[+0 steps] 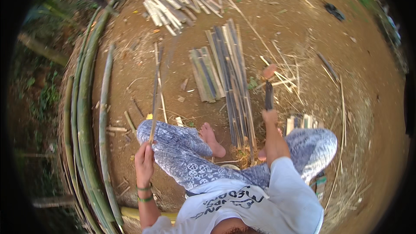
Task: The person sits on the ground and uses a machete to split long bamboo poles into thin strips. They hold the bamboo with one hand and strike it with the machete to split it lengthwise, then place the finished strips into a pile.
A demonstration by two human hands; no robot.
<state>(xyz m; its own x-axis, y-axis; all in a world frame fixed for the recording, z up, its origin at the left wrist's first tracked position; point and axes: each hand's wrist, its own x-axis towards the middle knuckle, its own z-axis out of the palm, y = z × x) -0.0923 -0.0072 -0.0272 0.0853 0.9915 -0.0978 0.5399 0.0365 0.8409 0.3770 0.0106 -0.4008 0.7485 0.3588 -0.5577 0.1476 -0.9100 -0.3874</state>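
Observation:
My left hand [144, 159], at the left by my knee, is closed on the lower end of a long, thin bamboo strip [154, 95] that points up and away from me. A paler strip runs close beside it; whether it lies on the ground or is held too, I cannot tell. On the right, my right hand [269, 116] grips a dark tool [269, 95], with a reddish-brown patch at its far end; its exact kind is unclear. Between the hands lies a bundle of long split bamboo strips [232, 78], and beside it a shorter bundle of bamboo slats [206, 76].
Pale split bamboo pieces [173, 6] are spread at the far side. Long green bamboo poles [89, 104] lie along the left. Thin shavings [288, 78] scatter at the right, with a short stack of slats [301, 122] by my right knee. A dark sandal [334, 12] lies far right.

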